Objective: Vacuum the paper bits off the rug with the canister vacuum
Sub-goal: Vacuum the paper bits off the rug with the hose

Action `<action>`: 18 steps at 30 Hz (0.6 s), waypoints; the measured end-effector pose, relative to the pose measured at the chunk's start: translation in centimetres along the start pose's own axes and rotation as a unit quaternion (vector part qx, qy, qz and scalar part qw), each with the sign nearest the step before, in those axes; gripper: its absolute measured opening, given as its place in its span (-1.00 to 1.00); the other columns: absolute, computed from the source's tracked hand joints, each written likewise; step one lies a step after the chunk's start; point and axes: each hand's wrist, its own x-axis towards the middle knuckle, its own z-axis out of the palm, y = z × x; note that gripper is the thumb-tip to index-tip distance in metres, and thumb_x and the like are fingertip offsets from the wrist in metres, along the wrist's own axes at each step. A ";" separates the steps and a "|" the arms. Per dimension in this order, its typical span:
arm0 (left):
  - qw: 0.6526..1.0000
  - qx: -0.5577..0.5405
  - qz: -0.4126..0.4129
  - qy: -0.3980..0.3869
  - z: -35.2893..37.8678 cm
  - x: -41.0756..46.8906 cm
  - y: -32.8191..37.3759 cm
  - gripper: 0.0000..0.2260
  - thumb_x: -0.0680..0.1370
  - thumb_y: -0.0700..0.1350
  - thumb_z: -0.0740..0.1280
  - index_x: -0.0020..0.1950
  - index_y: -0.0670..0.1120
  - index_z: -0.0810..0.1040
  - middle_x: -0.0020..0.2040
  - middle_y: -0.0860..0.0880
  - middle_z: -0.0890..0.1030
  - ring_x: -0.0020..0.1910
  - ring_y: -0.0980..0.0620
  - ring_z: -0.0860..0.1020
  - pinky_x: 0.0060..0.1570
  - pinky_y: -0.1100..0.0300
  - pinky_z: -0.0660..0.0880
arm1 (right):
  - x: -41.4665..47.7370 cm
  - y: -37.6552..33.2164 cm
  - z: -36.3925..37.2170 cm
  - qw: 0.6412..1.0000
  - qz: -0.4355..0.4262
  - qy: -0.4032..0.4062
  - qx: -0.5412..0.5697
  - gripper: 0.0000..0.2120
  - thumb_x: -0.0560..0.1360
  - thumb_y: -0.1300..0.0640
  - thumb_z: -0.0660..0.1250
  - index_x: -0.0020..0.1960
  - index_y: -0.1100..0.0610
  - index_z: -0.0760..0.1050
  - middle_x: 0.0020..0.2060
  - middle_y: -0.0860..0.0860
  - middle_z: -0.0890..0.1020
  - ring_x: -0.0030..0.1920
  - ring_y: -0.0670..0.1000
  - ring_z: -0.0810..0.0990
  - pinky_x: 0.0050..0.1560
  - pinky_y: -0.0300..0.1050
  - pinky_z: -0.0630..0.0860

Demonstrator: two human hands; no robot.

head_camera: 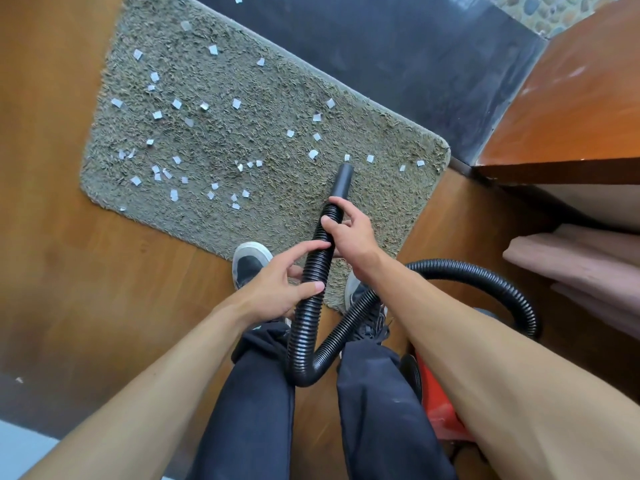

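A grey-green shag rug (242,140) lies on the wooden floor, strewn with several small white paper bits (176,104). A black ribbed vacuum hose (313,271) runs up between my legs and ends in a smooth black nozzle (343,180) pointing at the rug's right part, close to a paper bit (347,157). My right hand (349,233) grips the hose just behind the nozzle. My left hand (277,289) holds the hose lower down, thumb across it. The red canister (440,400) sits at my right, mostly hidden by my right forearm.
My two shoes (249,261) stand at the rug's near edge. A dark floor strip (398,64) lies beyond the rug. A wooden table (568,109) stands at the right, with pinkish folded cloth (581,268) beneath it. The hose loops round behind my right arm.
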 end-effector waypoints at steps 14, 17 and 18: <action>0.999 0.041 0.002 -0.010 -0.5 1.6 2.9 -0.50 0.59 -0.27 0.33 0.36 0.28 0.41 -0.04 -0.15 0.55 -0.30 0.02 0.54 -0.40 0.17 0.49 | 1.1 -2.0 -1.2 0.999 0.003 0.017 0.034 -0.61 0.57 0.24 0.28 0.35 -0.06 0.43 0.04 0.17 0.58 0.00 0.12 0.63 -0.09 0.06 0.66; 0.998 0.058 -0.004 -0.024 0.0 2.0 3.5 -0.50 0.60 -0.24 0.33 0.35 0.31 0.41 0.03 -0.20 0.55 -0.21 -0.02 0.59 -0.31 0.08 0.61 | 1.0 -1.8 -2.1 0.998 0.017 0.034 0.045 -0.61 0.57 0.23 0.28 0.34 -0.10 0.43 0.10 0.21 0.60 0.08 0.18 0.64 0.00 0.18 0.64; 0.997 0.066 -0.006 -0.029 0.2 2.2 3.7 -0.50 0.60 -0.24 0.33 0.34 0.33 0.41 0.05 -0.21 0.56 -0.18 -0.05 0.60 -0.24 -0.01 0.62 | 1.0 -1.8 -2.5 0.998 0.020 0.037 0.048 -0.61 0.57 0.23 0.28 0.33 -0.11 0.43 0.11 0.21 0.59 0.09 0.19 0.64 0.00 0.17 0.64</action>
